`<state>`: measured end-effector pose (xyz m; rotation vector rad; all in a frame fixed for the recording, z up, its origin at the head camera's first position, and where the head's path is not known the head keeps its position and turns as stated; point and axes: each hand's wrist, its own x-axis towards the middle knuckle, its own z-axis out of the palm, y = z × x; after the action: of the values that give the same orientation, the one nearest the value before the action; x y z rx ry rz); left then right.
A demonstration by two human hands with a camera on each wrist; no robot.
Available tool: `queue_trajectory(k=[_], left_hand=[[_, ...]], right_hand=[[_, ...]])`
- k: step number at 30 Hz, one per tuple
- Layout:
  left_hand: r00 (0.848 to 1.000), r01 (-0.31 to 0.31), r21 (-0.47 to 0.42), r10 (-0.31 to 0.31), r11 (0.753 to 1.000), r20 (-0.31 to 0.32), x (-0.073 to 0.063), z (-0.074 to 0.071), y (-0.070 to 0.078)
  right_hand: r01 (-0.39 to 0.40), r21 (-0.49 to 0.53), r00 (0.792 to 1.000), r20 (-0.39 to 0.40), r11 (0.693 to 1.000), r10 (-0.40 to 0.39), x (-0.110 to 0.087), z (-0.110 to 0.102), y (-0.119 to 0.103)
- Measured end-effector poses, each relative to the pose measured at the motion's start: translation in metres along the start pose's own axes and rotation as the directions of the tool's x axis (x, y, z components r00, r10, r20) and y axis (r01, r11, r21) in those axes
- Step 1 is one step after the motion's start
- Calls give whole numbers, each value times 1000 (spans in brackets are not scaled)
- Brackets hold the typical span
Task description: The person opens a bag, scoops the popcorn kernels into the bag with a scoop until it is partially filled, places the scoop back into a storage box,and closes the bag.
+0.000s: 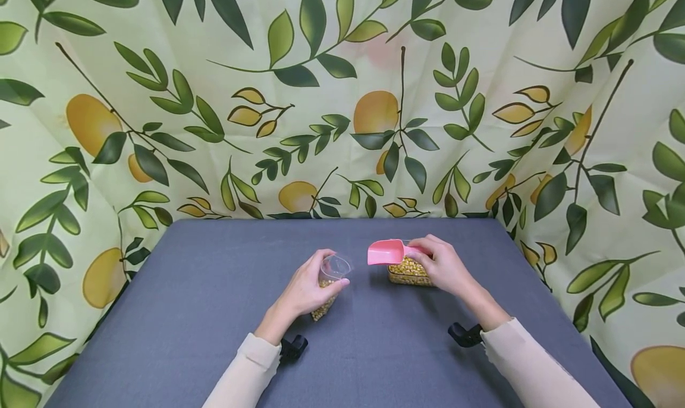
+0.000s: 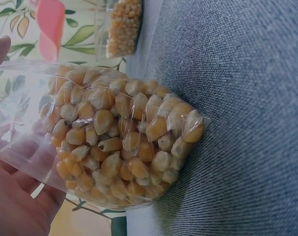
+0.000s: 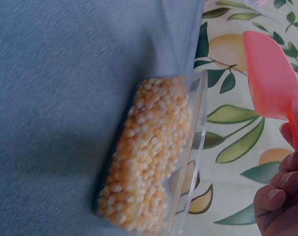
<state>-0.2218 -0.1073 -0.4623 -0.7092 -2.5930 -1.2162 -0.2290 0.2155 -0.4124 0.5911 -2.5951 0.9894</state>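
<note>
My left hand point(image 1: 306, 284) grips a clear plastic bag point(image 2: 121, 140) by its upper part, thumb on one side and fingers on the other. Corn kernels point(image 2: 109, 147) fill the bag's lower part, and its mouth gapes open at the top in the head view. A pink scoop point(image 1: 386, 252) is held by its handle in my right hand point(image 1: 446, 265), its bowl pointing left toward the bag. Only bare pink shows inside that bowl. Below the scoop stands a clear rectangular container point(image 3: 200, 118) of corn kernels point(image 3: 146, 152), partly hidden by the right hand in the head view.
A dark grey-blue cloth covers the table point(image 1: 203, 313). Behind it and at both sides hangs a leaf-patterned curtain point(image 1: 332, 116). Black wrist mounts point(image 1: 464, 335) sit beneath both forearms, close over the cloth.
</note>
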Motion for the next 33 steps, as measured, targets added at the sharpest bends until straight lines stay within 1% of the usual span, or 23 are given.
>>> queue_trajectory(k=[9, 19, 23, 26, 33], left_hand=[[1000, 12, 2, -12, 1000, -1, 0, 0, 1], [1000, -14, 5, 14, 1000, -6, 0, 0, 1], [1000, -13, -23, 14, 1000, 3, 0, -1, 0], [1000, -1, -55, 2, 998, 16, 1, -2, 0], [998, 39, -106, -34, 994, 43, 1, -4, -2]], right_hand=[[-69, -34, 998, -11, 997, 69, -10, -5, 19], [-158, -88, 987, -12, 983, 158, -21, -12, 38], [-180, -96, 984, -29, 979, 178, -27, -15, 44], [-187, -112, 982, -42, 976, 184, -31, -17, 49], [-210, -136, 978, -44, 968, 205, -39, -20, 54]])
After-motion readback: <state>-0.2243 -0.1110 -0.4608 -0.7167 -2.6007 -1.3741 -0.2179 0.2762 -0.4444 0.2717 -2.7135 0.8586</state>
